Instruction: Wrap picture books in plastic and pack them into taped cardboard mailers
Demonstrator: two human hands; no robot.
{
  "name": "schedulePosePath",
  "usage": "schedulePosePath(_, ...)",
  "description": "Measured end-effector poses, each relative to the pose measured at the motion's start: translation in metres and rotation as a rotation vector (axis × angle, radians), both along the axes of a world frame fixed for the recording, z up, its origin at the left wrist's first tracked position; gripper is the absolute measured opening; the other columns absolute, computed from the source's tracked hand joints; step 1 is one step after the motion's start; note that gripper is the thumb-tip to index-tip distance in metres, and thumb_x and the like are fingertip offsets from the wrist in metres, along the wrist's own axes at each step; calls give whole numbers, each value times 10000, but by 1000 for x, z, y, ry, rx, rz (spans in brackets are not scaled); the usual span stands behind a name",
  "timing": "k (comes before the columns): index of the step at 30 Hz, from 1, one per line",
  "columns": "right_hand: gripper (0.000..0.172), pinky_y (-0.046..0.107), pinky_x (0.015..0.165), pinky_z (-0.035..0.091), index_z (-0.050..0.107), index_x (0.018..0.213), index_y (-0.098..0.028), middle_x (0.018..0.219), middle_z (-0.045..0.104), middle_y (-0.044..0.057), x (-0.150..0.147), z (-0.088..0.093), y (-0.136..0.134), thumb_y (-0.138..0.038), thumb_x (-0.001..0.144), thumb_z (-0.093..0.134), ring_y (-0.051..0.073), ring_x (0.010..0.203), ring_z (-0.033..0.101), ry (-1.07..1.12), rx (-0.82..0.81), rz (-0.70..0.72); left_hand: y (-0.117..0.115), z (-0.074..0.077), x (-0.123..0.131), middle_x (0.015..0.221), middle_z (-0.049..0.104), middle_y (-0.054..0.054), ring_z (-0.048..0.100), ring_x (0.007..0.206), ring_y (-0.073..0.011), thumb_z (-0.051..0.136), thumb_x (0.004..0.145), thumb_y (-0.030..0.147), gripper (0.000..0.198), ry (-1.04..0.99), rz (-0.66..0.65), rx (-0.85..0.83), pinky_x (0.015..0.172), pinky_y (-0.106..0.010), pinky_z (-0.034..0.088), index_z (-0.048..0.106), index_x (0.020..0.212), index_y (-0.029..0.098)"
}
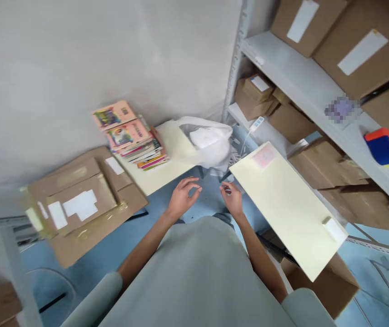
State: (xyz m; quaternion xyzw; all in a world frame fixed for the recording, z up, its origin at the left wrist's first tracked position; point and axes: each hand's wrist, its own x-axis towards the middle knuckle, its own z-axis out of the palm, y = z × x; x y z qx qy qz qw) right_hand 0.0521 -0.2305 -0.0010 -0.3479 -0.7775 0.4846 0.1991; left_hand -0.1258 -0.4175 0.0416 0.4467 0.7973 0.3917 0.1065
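My left hand (183, 196) hangs in the air in front of my body, fingers curved and apart from the thumb, with nothing in it. Level with it, a short gap to the right, my right hand (231, 198) is also raised, its fingers loosely bent and no object seen in them. Beyond my left hand, a cream table (147, 179) bears a stack of books (133, 136) with pink covers on top. A white plastic bag (213, 143) lies ahead, between the two tables. Right of my right hand stands a second cream table (279, 195).
Flattened cardboard (88, 231) lies at the left. On the right table are a pink sheet (264, 156) and a small white box (333, 228). Shelves (293, 81) with brown boxes fill the right side. An open carton (320, 290) stands under the right table.
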Motion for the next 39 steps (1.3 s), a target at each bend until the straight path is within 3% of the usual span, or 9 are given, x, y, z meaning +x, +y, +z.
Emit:
schedulePosePath(7,393,426,895,714,811,1189,-236,1183,836,132,-83,2,-137,-561,1057,633,275,1009,810,-10,19,124,-203,-40,-96,1489,747,-121,716,1378,-336,576,1054,330,311,-42,248,-181,1265,-531,553,789,1262,238)
schedulePosePath(10,406,426,912,710,813,1180,-238,1171,839,128,-105,2,-188,-575,1068,617,275,1013,813,-25,22,195,-280,-67,-135,1649,620,-219,568,1568,-418,642,922,228,612,-20,368,-373,1360,-577,434,666,1526,137)
schedulePosePath(13,373,426,917,711,817,1166,-239,1166,843,121,-117,4,-229,-541,1070,620,268,1000,818,-35,12,252,-337,-92,-165,1826,301,-367,295,1723,-531,732,804,181,988,-49,425,-612,1380,-674,333,400,1716,-6)
schedulePosePath(17,339,414,911,714,826,1150,-247,1136,847,110,-120,10,-261,-503,1067,621,259,976,824,-77,17,296,-374,-116,-188,1844,86,-439,95,1741,-609,801,689,153,1242,-70,367,-732,1367,-768,234,219,1768,-49)
schedulePosePath(24,356,417,902,713,835,1135,-237,1139,852,116,-113,21,-279,-507,1058,615,263,981,828,-125,58,306,-376,-133,-198,1828,139,-450,126,1745,-590,719,727,130,1123,-73,312,-677,1322,-789,302,276,1742,-55)
schedulePosePath(28,360,422,898,715,841,1131,-249,1138,857,112,-112,25,-285,-521,1057,616,268,982,826,-121,70,296,-383,-125,-198,1811,210,-446,204,1731,-587,691,767,148,1035,-64,249,-673,1307,-782,342,345,1724,-41)
schedulePosePath(32,358,425,891,714,837,1119,-244,1119,860,110,-119,23,-289,-520,1045,621,268,973,826,-101,55,300,-396,-99,-198,1802,352,-372,271,1739,-508,595,864,143,852,-22,233,-603,1384,-686,293,457,1683,-45)
schedulePosePath(36,356,434,901,708,836,1097,-238,1100,860,110,-134,24,-291,-518,1037,624,268,961,828,-61,48,327,-414,-54,-210,1704,586,-237,493,1651,-393,473,937,120,702,19,348,-335,1379,-626,357,591,1628,87)
schedulePosePath(39,362,434,900,706,841,1098,-246,1097,864,105,-148,32,-290,-527,1047,620,274,973,828,-22,66,343,-430,-3,-229,1415,783,-191,715,1353,-354,496,992,185,526,101,561,-89,1238,-564,513,714,1468,129)
